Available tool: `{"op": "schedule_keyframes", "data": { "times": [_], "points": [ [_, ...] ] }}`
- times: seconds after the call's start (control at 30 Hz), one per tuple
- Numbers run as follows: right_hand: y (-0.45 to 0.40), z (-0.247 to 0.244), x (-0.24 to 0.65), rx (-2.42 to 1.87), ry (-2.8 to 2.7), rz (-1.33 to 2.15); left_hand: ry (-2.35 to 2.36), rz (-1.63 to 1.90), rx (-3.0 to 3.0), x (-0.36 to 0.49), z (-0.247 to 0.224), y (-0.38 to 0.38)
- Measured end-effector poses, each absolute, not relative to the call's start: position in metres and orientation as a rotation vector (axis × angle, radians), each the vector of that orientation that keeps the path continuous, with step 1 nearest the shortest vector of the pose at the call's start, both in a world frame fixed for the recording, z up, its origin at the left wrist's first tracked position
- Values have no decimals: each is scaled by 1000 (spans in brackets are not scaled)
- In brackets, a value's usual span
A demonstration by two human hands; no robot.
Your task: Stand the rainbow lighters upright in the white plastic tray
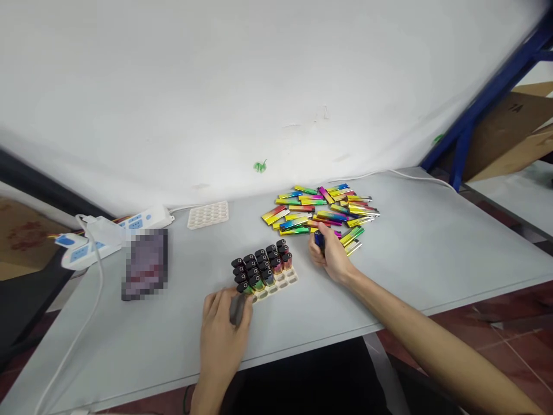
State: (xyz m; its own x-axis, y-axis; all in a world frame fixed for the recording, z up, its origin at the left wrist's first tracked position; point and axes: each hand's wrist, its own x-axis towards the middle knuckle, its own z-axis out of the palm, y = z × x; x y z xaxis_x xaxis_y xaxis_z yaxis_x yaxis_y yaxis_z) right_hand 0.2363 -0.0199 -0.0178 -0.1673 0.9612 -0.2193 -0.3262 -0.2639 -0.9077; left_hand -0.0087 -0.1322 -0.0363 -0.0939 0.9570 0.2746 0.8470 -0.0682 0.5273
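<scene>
A pale tray (286,280) with oval slots lies at mid-table, and several black-topped lighters (268,275) stand upright in its back rows. Slots along its front edge and right corner show bare. My left hand (225,317) is at the tray's front left corner, thumb and fingers apart around that corner, touching it. My right hand (328,253) is closed around a dark blue lighter (319,238), to the right of the tray. Just beyond that hand lies a loose pile of shiny multicoloured lighter casings (302,217).
Behind on the left lies a second slotted tray (208,215). Power strips (116,233) with a white cable and a pixelated dark item (146,265) are farther left. The wall (242,104) bounds the table's back; a blue frame (464,138) stands right.
</scene>
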Motion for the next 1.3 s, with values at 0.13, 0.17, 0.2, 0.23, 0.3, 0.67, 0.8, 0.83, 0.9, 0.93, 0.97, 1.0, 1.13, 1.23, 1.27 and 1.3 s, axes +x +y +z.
{"op": "schedule_keyframes", "data": {
  "times": [0.13,0.17,0.2,0.23,0.3,0.67,0.8,0.83,0.9,0.93,0.97,1.0,1.13,1.23,1.27,1.3],
  "points": [
    [-21,-21,236,-1050,-930,1581,2005,899,1997,-8,-36,-131],
    [-21,-22,236,-1052,-940,1562,2006,897,1998,-8,-35,-131],
    [-22,-23,236,-1057,-951,1548,2007,897,1999,-8,-35,-131],
    [-22,-23,236,-1065,-964,1537,2007,898,2000,-8,-35,-131],
    [-22,-24,236,-1089,-1004,1504,2009,901,1998,-8,-34,-131],
    [-32,-8,248,-1100,-1667,907,2005,898,1986,-8,-36,-132],
    [-47,1,249,-1162,-1675,803,1999,899,1987,-8,-35,-131],
    [-52,3,249,-1153,-1669,817,1998,897,1982,-8,-35,-131],
    [-61,7,247,-1127,-1679,856,1996,894,1976,-8,-35,-130],
    [-65,9,246,-1122,-1698,864,1996,895,1978,-8,-35,-130],
    [-68,11,244,-1120,-1723,859,1995,898,1985,-8,-36,-130],
    [-71,11,241,-1122,-1754,849,1993,903,1995,-9,-36,-131],
    [-75,5,227,-1066,-1879,740,1980,926,2025,-9,-37,-132],
    [-75,-2,217,-1024,-1954,610,1978,927,2018,-8,-37,-133],
    [-75,-2,215,-1037,-1985,559,1976,923,2014,-8,-36,-133],
    [-75,-1,213,-1065,-2022,505,1973,920,2012,-8,-36,-133]
  ]
}}
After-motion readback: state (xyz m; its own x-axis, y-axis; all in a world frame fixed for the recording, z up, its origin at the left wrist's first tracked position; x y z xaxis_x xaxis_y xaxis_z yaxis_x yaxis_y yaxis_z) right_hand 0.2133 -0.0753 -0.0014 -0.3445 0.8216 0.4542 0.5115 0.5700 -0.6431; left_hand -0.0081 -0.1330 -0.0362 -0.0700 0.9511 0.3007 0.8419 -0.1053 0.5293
